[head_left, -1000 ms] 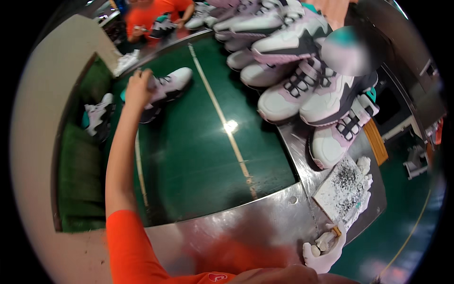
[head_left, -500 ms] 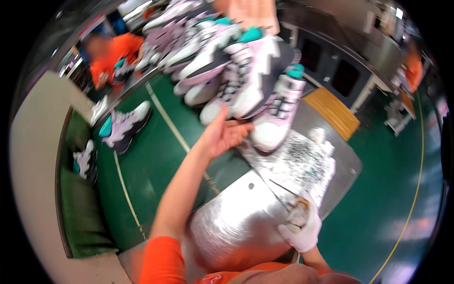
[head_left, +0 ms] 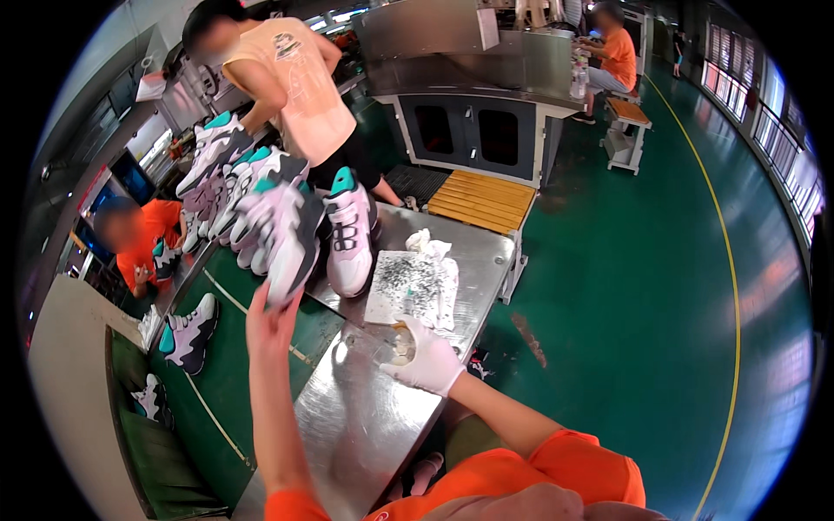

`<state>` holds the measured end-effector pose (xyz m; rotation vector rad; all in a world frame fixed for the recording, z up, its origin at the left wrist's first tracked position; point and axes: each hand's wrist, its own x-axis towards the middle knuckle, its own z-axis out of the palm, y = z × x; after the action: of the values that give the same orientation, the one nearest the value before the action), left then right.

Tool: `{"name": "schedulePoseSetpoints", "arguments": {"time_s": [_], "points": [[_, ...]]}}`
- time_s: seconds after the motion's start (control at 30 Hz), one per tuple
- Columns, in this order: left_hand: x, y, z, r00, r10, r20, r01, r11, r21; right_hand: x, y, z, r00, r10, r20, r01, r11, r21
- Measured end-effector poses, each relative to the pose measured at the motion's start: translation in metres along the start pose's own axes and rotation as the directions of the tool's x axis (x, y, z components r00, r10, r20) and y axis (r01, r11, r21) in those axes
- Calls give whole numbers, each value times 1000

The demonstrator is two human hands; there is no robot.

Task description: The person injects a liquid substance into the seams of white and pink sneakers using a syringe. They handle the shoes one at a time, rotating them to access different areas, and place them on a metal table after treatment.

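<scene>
My bare left hand (head_left: 271, 319) is closed round the toe of a white, lilac and black sneaker (head_left: 294, 239), which is tilted and slightly blurred. Just right of it, a matching sneaker (head_left: 349, 239) with a teal collar stands on the metal table (head_left: 365, 382). My right hand (head_left: 426, 358), in a white glove, is curled round a small whitish thing with a yellow-brown edge (head_left: 402, 343); its kind is unclear. Beyond that hand lies a white pad (head_left: 404, 286) speckled with black, next to a crumpled white cloth (head_left: 432, 246).
More sneakers (head_left: 213, 187) are piled at the far left. Two others rest on the green surface (head_left: 234, 347) at left, one a sneaker (head_left: 189, 333). A co-worker in a peach top (head_left: 291, 78) stands behind the pile; another in orange (head_left: 148, 234) sits left. A slatted wooden platform (head_left: 482, 201) adjoins the table.
My left hand, earlier open beside the sneakers, now grips one by its toe. The view has swung, bringing more of the room into sight. My right hand still holds the small thing.
</scene>
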<state>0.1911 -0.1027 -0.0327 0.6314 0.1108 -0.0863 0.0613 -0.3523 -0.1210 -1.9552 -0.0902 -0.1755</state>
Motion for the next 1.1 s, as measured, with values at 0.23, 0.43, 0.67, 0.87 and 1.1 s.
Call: {"name": "schedulePoseSetpoints", "arguments": {"time_s": [0.23,0.43,0.67,0.87,1.1], "points": [[-279,-15,-71,858,352,-375,-188,893,408,-10,-19,-5,995,49,92,-66,977,201],[-337,-74,-72,871,227,-436,-73,937,342,-6,-22,1,998,-54,39,50,994,98],[-294,-76,1,972,-236,-13,137,519,844,1,21,2,989,-23,143,11,997,81],[-238,62,7,846,212,489,-117,-821,559,-23,2,-20,960,25,278,-115,943,313],[-297,68,-42,878,59,475,-272,-755,597,-5,-11,-37,940,100,327,-152,979,137]]}}
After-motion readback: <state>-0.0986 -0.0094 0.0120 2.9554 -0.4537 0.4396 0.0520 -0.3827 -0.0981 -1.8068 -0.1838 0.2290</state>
